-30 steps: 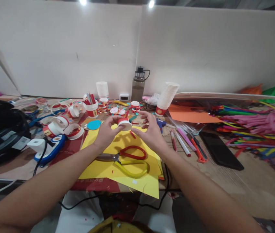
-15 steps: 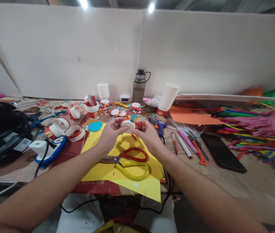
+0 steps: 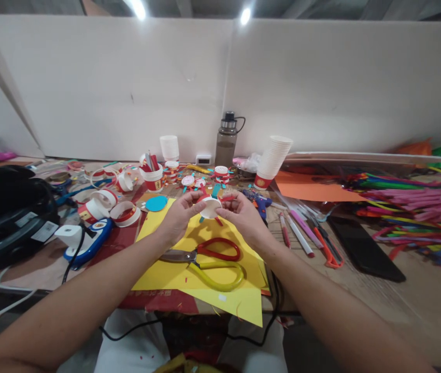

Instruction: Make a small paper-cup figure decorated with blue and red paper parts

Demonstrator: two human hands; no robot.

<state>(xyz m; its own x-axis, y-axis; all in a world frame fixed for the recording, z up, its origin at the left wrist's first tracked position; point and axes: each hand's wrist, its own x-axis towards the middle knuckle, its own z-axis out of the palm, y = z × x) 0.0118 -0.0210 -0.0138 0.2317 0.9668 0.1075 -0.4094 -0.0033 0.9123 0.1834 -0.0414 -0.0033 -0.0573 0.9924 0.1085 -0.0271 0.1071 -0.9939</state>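
Between both hands, above the yellow paper (image 3: 158,274), is a paper cup base (image 3: 210,207) with red and teal paper strips sticking out around it. Its round white face is turned toward me. My left hand (image 3: 183,215) pinches it from the left with thumb and fingers. From the right, my right hand (image 3: 241,212) grips its edge, close to a red strip. Below the hands, scissors (image 3: 220,249) with one red and one yellow handle lie on the yellow paper, blades pointing left. A blue paper disc (image 3: 156,203) lies left of my left hand.
Cut cup rings (image 3: 125,213) and a blue-and-white power strip (image 3: 91,241) are at left. A bottle (image 3: 226,140), stacked cups (image 3: 274,160) and similar strip-covered cup bases (image 3: 221,174) stand behind. At right are a glue gun (image 3: 262,206), pens (image 3: 300,235), a phone (image 3: 364,248) and pipe cleaners (image 3: 414,202).
The cup base has tilted slightly, with more of its white face and more strips showing. Both hands keep hold of it. The whole view has shifted a little.
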